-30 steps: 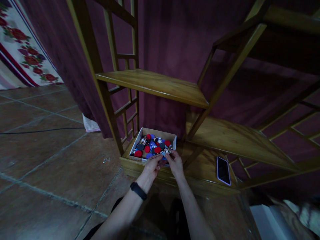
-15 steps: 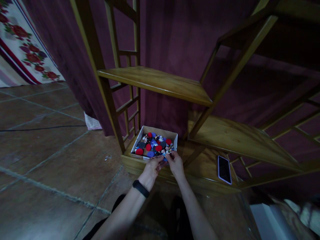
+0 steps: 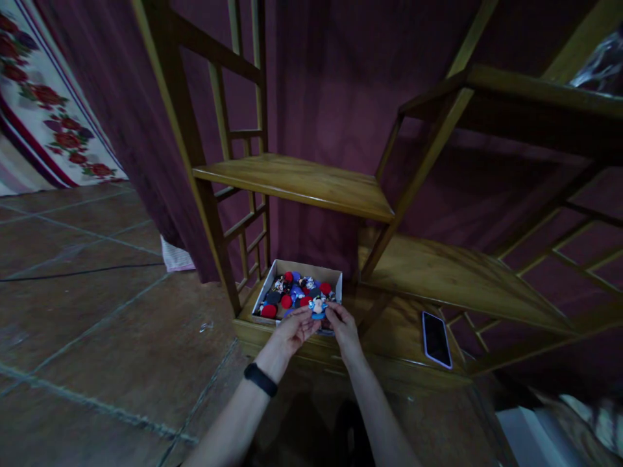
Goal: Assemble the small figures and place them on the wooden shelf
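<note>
Between my two hands is a small figurine (image 3: 318, 307) with a blue round base and some white and dark parts. My left hand (image 3: 296, 325) grips it from the left, with a dark band on that wrist. My right hand (image 3: 342, 322) pinches its right side. Both hands are over the near edge of an open cardboard box (image 3: 331, 275). Inside the box lie several more small figurines with red, blue and dark round bases (image 3: 286, 301), some tipped over. My hands hide the box's near right corner.
The box stands on the bottom board of a wooden shelf unit (image 3: 292, 185). A phone (image 3: 437, 338) lies to the right on the same board. Behind hangs a purple curtain (image 3: 321, 78). A dark cable (image 3: 82, 272) runs over the tiled floor, and a pale box (image 3: 528, 438) sits at lower right.
The figurine has come up into clearer sight between my hands, above the box's near edge. My view has tilted slightly, so the shelf appears lower.
</note>
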